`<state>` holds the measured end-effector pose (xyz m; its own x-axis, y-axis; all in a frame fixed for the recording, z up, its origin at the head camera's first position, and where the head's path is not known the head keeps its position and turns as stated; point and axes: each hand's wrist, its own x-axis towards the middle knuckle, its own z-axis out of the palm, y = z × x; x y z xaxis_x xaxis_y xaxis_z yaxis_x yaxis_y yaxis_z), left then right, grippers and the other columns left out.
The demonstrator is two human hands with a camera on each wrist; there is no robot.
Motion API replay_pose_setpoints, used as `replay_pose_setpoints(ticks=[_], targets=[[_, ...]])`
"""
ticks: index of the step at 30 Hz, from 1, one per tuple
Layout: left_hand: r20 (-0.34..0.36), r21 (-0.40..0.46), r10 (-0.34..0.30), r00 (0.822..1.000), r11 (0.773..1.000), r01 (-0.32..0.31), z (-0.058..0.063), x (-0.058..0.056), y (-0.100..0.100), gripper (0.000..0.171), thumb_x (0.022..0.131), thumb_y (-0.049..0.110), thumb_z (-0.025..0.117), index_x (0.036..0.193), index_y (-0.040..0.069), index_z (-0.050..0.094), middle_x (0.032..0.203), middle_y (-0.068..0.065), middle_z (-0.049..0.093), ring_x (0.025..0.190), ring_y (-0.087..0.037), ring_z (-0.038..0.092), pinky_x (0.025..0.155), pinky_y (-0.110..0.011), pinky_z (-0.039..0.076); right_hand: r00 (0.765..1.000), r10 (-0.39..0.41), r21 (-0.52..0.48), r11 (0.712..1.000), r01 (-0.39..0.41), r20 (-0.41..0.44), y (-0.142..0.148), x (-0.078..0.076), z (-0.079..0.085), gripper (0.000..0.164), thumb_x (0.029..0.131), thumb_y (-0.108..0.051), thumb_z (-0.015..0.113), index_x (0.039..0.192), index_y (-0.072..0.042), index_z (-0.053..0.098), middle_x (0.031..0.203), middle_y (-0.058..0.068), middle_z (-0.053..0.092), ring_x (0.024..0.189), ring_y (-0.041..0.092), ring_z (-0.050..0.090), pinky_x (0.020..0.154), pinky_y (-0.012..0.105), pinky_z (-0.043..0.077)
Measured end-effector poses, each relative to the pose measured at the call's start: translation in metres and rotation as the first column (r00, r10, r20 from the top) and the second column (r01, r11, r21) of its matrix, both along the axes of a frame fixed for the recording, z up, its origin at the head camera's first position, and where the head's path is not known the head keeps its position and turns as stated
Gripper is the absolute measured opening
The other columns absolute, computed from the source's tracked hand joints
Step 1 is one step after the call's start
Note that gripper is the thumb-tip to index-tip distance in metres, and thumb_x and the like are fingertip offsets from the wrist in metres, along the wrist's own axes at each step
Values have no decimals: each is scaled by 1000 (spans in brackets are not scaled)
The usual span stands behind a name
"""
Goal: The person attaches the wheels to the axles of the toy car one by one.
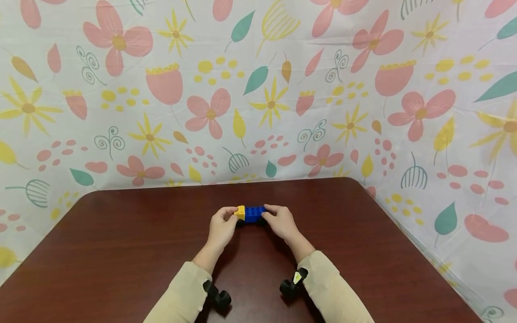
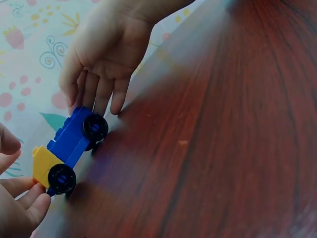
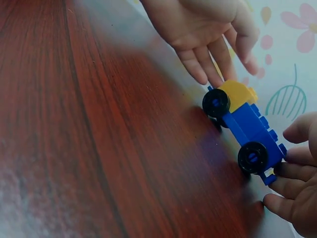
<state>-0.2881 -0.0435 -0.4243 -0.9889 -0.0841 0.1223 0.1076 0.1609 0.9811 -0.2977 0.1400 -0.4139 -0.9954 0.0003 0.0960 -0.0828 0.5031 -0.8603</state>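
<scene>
A small toy car of building bricks [image 1: 253, 214] stands between both hands on the dark brown table [image 1: 133, 251]. Its body is blue with raised studs, a yellow brick [image 2: 45, 161] forms one end, and black wheels [image 3: 252, 157] sit underneath. My left hand [image 1: 223, 229] is at the yellow end, fingertips right at the brick. At the blue end is my right hand [image 1: 282, 224], its fingertips close against the car. In the wrist views the fingers of both hands look relaxed and fairly straight, not curled round the car.
A pale cloth with flowers and leaves [image 1: 210, 112] hangs behind the table and along its right side. Black wrist devices [image 1: 218, 296] stick out from both beige sleeves [image 1: 335, 287]. The table's far edge lies a little beyond the car.
</scene>
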Motion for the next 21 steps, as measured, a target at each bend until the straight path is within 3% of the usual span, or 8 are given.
replay_pose_setpoints(ticks=[5, 6, 14, 17, 21], targets=[[-3, -18, 4, 1000, 1000, -4, 3, -2, 0, 24, 89, 9, 54, 110, 5, 65, 119, -14, 62, 109, -27, 56, 86, -36, 49, 1000, 10, 12, 1000, -10, 1, 0, -3, 4, 43, 91, -20, 58, 131, -5, 56, 137, 14, 53, 126, 28, 48, 97, 45, 45], [-2, -25, 4, 1000, 1000, -4, 3, -3, 1, 25, 89, 10, 54, 111, 5, 65, 120, -13, 61, 110, -27, 56, 87, -38, 49, 1000, 13, 10, 1000, -13, 7, 1, -3, 4, 43, 92, -21, 57, 132, -5, 55, 138, 14, 52, 119, 31, 53, 95, 45, 46], [16, -46, 15, 1000, 999, -14, 1, -4, 9, 32, 90, 12, 53, 120, 6, 60, 125, -10, 59, 113, -27, 55, 86, -39, 50, 1000, -18, -27, 999, 18, -2, 14, -2, 1, 49, 94, -31, 57, 136, -7, 52, 139, 13, 51, 127, 31, 48, 100, 48, 43], [-6, -59, 20, 1000, 998, -20, 0, -3, 11, 34, 90, 11, 53, 122, 4, 58, 126, -12, 59, 114, -28, 55, 86, -40, 50, 1000, -24, -33, 999, 23, -5, 20, -2, 3, 53, 93, -39, 56, 137, -9, 51, 139, 14, 51, 128, 31, 48, 101, 49, 42], [-31, -112, -34, 999, 993, 30, 2, -4, 9, 39, 93, 17, 54, 130, 9, 53, 133, -12, 54, 124, -28, 50, 96, -44, 46, 999, -38, 6, 999, 39, -33, 32, -4, 10, 62, 93, -52, 50, 140, -13, 47, 141, 13, 49, 130, 33, 45, 104, 50, 38]])
